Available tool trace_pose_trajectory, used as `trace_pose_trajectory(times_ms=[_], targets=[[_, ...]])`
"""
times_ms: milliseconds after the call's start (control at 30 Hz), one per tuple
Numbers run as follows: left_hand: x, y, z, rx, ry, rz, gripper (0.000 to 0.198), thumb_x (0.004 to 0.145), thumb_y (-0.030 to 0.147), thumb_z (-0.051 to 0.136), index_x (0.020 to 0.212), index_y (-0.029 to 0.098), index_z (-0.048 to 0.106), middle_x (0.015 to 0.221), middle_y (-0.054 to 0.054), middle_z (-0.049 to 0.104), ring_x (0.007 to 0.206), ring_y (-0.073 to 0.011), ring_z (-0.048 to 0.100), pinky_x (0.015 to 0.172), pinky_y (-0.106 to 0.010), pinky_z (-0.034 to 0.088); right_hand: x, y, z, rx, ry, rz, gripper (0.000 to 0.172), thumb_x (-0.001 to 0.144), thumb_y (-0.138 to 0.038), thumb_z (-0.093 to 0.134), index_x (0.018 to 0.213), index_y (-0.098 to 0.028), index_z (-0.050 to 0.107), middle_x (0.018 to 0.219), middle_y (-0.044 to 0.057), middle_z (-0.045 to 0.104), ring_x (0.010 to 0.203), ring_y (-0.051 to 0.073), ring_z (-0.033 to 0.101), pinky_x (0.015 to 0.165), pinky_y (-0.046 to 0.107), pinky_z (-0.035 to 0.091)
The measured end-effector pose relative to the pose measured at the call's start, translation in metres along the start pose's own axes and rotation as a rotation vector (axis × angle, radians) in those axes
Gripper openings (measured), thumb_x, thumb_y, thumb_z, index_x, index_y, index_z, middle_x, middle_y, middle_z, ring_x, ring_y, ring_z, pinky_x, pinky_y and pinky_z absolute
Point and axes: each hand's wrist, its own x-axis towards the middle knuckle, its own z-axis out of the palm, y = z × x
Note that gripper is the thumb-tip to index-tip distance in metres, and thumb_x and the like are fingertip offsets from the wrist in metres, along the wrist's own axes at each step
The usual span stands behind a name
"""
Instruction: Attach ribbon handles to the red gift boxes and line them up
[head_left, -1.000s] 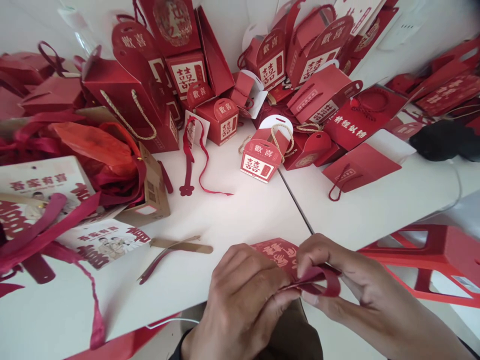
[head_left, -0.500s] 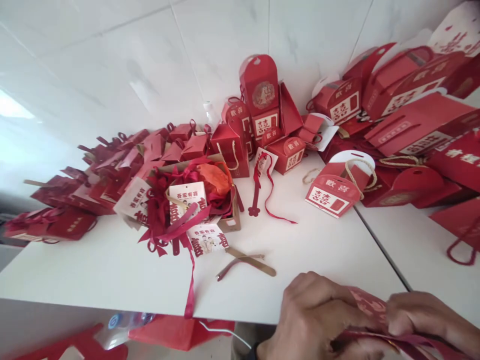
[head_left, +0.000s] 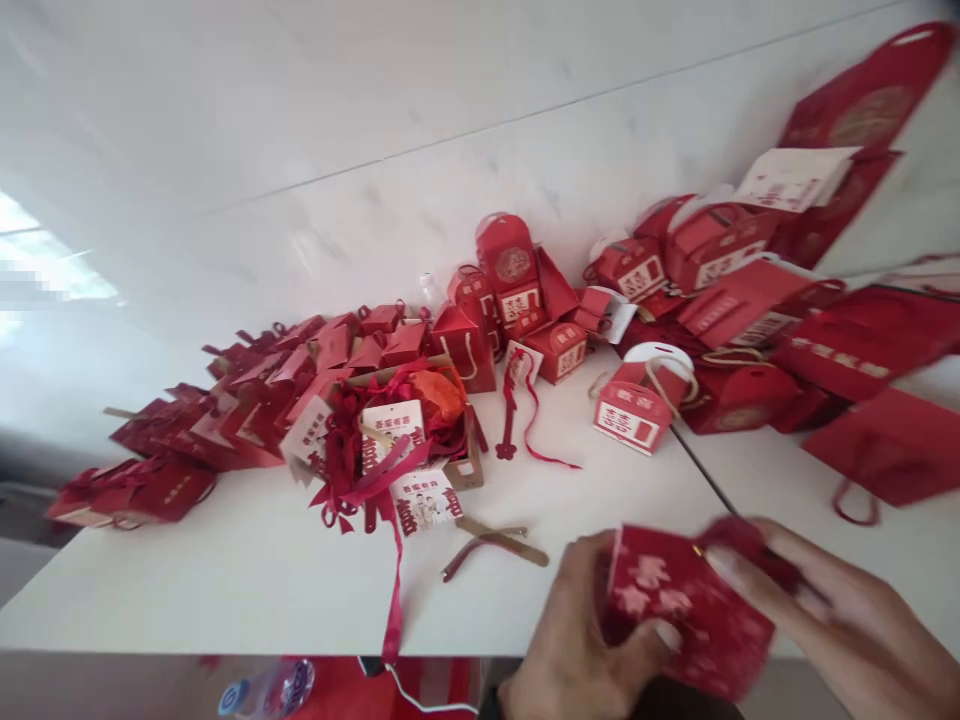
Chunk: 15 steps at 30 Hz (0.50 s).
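Note:
A red gift box (head_left: 686, 610) with pale pink figures on its face is held up at the table's front edge, tilted. My left hand (head_left: 581, 640) grips its left side, with the thumb pressed on the front face. My right hand (head_left: 840, 610) holds the other side, the thumb lying near a small gold spot on the upper edge. A dark red part (head_left: 750, 550), smeared by motion, lies between the right thumb and fingers; whether it is ribbon or a flap I cannot tell. Left of the hands, brown and dark red strips (head_left: 499, 540) lie crossed on the table.
An open carton (head_left: 469, 472) overflows with red ribbons and printed cards (head_left: 427, 500). Many red boxes (head_left: 300, 375) line the wall at left, and more red boxes (head_left: 637, 400) crowd the right. A ribbon tag (head_left: 510, 410) lies mid-table. Below stands a plastic bottle (head_left: 270, 690).
The red gift box has come up and turned, so its patterned face now shows. Both hands have shifted their hold around it. The camera view has tilted, showing more wall.

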Motion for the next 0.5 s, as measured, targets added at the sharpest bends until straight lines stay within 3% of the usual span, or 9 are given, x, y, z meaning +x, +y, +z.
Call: trace_pose_trajectory(times_ms=[100,233,367,500], targets=[[-0.003,0.011,-0.008,-0.182,-0.127,-0.005,0.073,0.091,0.040,0.074,0.151,0.023,0.035,0.146,-0.016,0.058,0.129,-0.0297,0.062,0.110,-0.047,0.052,0.009,-0.025,0.003,0.155,0.093,0.122,0.041,0.085,-0.057,0.085,0.101,-0.023,0.069,0.086,0.002,0.073,0.077,0.022,0.069,0.057,0.020,0.055],[-0.007,0.014,-0.008,-0.254,-0.188,-0.049,0.083,0.087,0.036,0.079,0.152,0.026,0.028,0.149,-0.015,0.054,0.134,-0.0284,0.059,0.112,-0.047,0.050,0.015,-0.046,0.014,0.464,0.073,0.177,0.042,0.085,-0.052,0.088,0.103,-0.020,0.068,0.089,0.003,0.073,0.078,0.021,0.069,0.067,0.024,0.054],[-0.012,0.011,-0.006,-0.221,-0.069,-0.060,0.085,0.078,0.038,0.085,0.147,0.024,0.037,0.145,-0.014,0.058,0.131,-0.0304,0.060,0.109,-0.047,0.052,0.010,-0.050,0.019,0.498,0.063,0.172,0.045,0.090,-0.053,0.083,0.114,-0.020,0.066,0.103,0.006,0.074,0.091,0.024,0.071,0.077,0.029,0.054],[-0.014,0.008,-0.008,-0.207,0.077,-0.089,0.078,0.075,0.040,0.087,0.139,0.021,0.047,0.138,-0.013,0.064,0.128,-0.0322,0.062,0.109,-0.047,0.050,0.004,-0.039,0.023,0.387,0.090,0.145,0.064,0.091,-0.064,0.075,0.141,-0.027,0.057,0.125,0.008,0.070,0.119,0.031,0.063,0.092,0.036,0.052]])
